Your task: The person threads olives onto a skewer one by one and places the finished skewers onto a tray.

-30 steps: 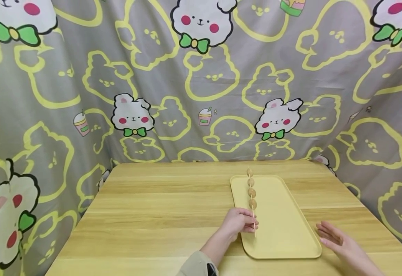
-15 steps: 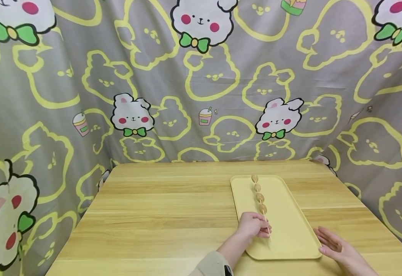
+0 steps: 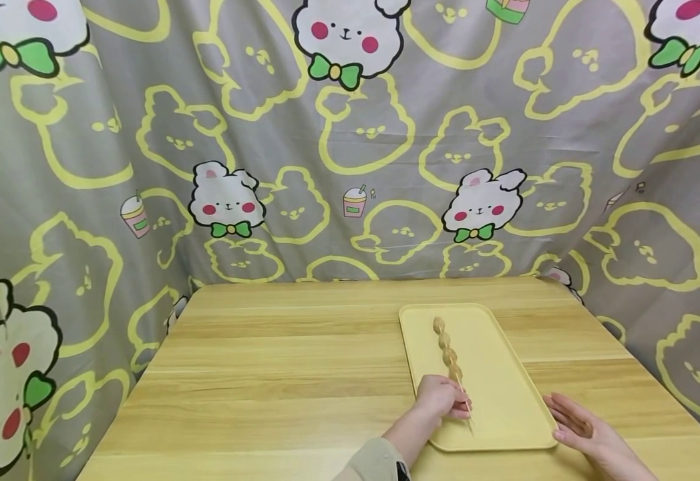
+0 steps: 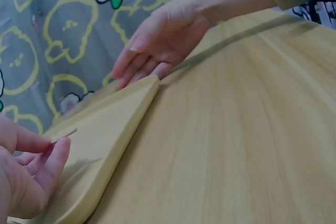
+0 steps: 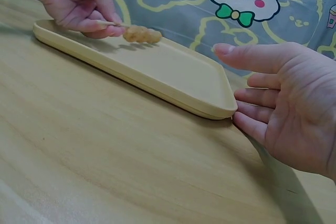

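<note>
In the head view a skewer of several brown balls (image 3: 449, 356) is over the left part of a yellow tray (image 3: 500, 407). My left hand (image 3: 437, 397) pinches the bare stick between thumb and fingers. The stick's near end (image 4: 69, 134) pokes out past the fingertips in the left wrist view. At the tray's near right corner, my right hand (image 3: 581, 431) has its fingers extended. The right wrist view puts those fingertips against the tray's outer rim, the thumb raised apart. Also there, the balls (image 5: 142, 34) hang close over the tray floor; whether they touch it I cannot tell.
A wooden table (image 3: 266, 374) carries the tray on its right half, with bare wood to the left. Behind and at both sides hangs a grey curtain (image 3: 302, 133) printed with cartoon bunnies.
My left hand has carried the skewer rightward over the tray, then slightly nearer and lower. My right hand has moved left onto the tray's edge.
</note>
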Motion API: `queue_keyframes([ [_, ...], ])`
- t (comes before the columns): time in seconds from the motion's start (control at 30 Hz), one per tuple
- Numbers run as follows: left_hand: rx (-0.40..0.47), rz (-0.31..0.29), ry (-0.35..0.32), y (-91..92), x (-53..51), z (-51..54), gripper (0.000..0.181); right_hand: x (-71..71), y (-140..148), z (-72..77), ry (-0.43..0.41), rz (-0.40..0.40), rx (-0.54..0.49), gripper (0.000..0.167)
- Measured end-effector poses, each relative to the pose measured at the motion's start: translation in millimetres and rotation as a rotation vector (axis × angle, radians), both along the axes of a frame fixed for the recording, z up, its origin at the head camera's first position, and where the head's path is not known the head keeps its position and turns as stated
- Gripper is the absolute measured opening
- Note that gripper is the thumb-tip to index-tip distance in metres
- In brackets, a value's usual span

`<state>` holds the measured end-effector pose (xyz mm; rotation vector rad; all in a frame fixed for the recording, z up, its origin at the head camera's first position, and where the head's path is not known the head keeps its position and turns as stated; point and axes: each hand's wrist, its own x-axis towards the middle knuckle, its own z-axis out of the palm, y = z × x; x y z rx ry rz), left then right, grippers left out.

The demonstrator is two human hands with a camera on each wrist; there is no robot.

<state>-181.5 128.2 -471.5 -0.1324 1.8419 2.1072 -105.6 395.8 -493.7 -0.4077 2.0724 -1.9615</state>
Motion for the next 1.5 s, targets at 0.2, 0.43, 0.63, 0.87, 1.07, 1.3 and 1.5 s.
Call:
queue_keyframes([
  [0.2, -0.022, -0.005, 0.002, 2.2, 3.5, -1.8, 0.012, 1.0, 1.3, -0.7, -0.006, 0.036, -0.028, 0.05],
  [0.43, -0.026, 0.019, -0.008, 3.5, 3.6, -2.6, 0.012, 1.0, 0.7, -1.8, 0.013, 0.027, -0.019, 0.047],
  [0.63, -0.019, 0.02, -0.001, 2.1, 3.8, -2.6, 0.013, 0.2, 0.4, -2.2, 0.053, 0.032, -0.016, 0.048],
  [0.87, -0.032, 0.003, 0.012, -0.1, 3.2, -2.6, 0.011, -1.8, 0.6, -3.2, 0.097, 0.053, -0.062, 0.051],
  [1.07, -0.05, -0.007, 0.022, -4.1, 3.1, 2.8, 0.01, -5.9, 2.3, 0.7, 0.083, 0.037, -0.024, 0.049],
  [1.3, -0.078, -0.025, 0.087, -24.2, -7.5, 18.3, 0.005, -13.7, -7.6, 16.4, -0.002, -0.193, 0.244, 0.056],
  [1.5, -0.052, -0.02, 0.139, -54.8, -20.9, 35.7, 0.008, -23.4, -18.5, 31.6, 0.021, -0.212, 0.235, 0.058],
])
